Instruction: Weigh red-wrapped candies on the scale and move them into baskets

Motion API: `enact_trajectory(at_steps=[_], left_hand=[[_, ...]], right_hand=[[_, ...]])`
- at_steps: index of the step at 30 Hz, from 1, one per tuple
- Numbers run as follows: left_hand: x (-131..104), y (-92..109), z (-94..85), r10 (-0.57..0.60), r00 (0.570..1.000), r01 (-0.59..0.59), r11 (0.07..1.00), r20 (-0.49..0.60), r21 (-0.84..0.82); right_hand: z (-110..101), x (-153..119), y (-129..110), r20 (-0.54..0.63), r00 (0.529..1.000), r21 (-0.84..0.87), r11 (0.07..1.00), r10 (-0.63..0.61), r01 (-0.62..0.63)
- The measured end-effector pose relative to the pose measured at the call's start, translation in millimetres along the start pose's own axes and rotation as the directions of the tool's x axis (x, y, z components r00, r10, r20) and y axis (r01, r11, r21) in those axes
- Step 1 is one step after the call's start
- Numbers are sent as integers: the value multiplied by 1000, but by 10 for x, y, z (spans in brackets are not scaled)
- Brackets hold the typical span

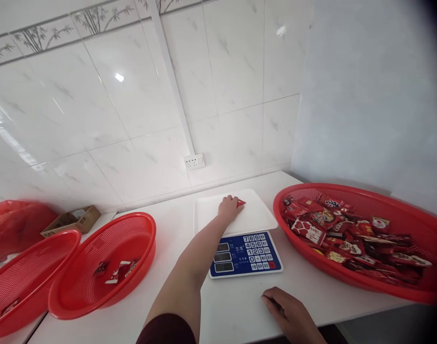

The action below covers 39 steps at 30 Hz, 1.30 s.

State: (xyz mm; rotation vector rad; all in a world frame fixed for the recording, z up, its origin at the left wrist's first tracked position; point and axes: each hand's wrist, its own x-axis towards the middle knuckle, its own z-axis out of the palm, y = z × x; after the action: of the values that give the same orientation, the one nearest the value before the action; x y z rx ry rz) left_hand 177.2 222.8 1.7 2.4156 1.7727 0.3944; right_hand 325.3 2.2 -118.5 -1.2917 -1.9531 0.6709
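1. Nearest the camera is a dark sleeve (168, 329) on the left arm, whose bare forearm stretches across the display side of a blue-faced scale (239, 248).
2. Also close, the right hand (292, 313) rests near the table's front edge, fingers loosely curled, a narrow dark gap beside the thumb; I cannot tell whether anything is inside.
3. The left hand (228, 209) is over the scale's white pan (259, 212), fingers drawn in on a small red packet (241, 203), one corner poking out to the right. The fingers cover most of it, so the grip appears to be a pinch, though its exact hold is unclear.
4. The packet looks light, with a thin, glossy wrapper: probably flexible and slightly slippery, its contents perhaps easily crushed.
5. A gentle pinch across the filled middle should suit it; the exposed corner alone would give little purchase.
6. Right of the scale, a red basket (365, 190) holds a heap of similar packets; left, another red basket (141, 227) holds a few.
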Motion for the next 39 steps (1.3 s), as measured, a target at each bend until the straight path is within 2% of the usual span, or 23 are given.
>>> enact_trajectory(at_steps=[4,8,11,14,16,18,21,23,25,28,29,31,32,33,34,36,38,39], left_hand=[[-98,-115,-133,-27,999,28,999,-42,28],[-367,-361,-492,-84,985,93,994,-154,52],[-763,-753,-908,-196,950,221,972,-245,79],[-1274,-1246,-1296,-346,892,393,912,-291,119],[-1601,-1525,-1450,-440,853,491,859,-280,147],[-1859,-1690,-1476,-479,840,528,830,-255,181],[-2067,-1666,-1284,-394,879,450,872,-269,191],[-2107,-1487,-1054,-280,908,328,938,-312,114],[-2106,-1233,-797,-208,906,215,976,-369,-23],[-2070,-828,-420,-215,868,114,963,-447,-243],[-2051,-700,-300,-200,870,64,952,-451,-300],[-2006,-461,-74,-46,907,-112,933,-420,-343],[-1985,-348,31,89,913,-234,914,-399,-331],[-1971,-242,129,226,899,-351,883,-376,-310],[-1964,-143,218,348,869,-454,844,-352,-286],[-1985,16,362,516,799,-592,767,-309,-248],[-2041,108,456,590,758,-649,722,-278,-239],[-2073,126,485,601,753,-657,713,-267,-246]], right_hand=[[0,-1,3,14,1000,2,1000,-4,4],[-4,-9,-18,-4,1000,27,1000,-6,6],[-26,-19,-43,-1,1000,37,999,2,-2],[-67,-19,-56,57,998,37,999,13,-15],[-88,-6,-58,89,996,43,999,26,-30],[-96,19,-65,103,993,62,996,59,-66],[-116,59,-118,135,985,134,982,112,-130],[-186,79,-190,135,981,169,972,138,-160],[-341,105,-282,103,985,155,976,135,-150],[-753,199,-391,4,998,40,997,65,-65],[-924,253,-403,-46,998,-13,998,53,-54],[-1271,391,-378,-165,982,-106,989,86,-105],[-1431,470,-342,-206,972,-138,981,110,-140],[-1571,550,-295,-218,965,-169,969,144,-182],[-1689,627,-240,-146,971,-213,952,190,-218],[-1848,755,-126,111,955,-283,929,277,-237],[-1917,840,-19,270,909,-312,922,318,-230],[-1925,869,31,289,900,-319,919,325,-229]])
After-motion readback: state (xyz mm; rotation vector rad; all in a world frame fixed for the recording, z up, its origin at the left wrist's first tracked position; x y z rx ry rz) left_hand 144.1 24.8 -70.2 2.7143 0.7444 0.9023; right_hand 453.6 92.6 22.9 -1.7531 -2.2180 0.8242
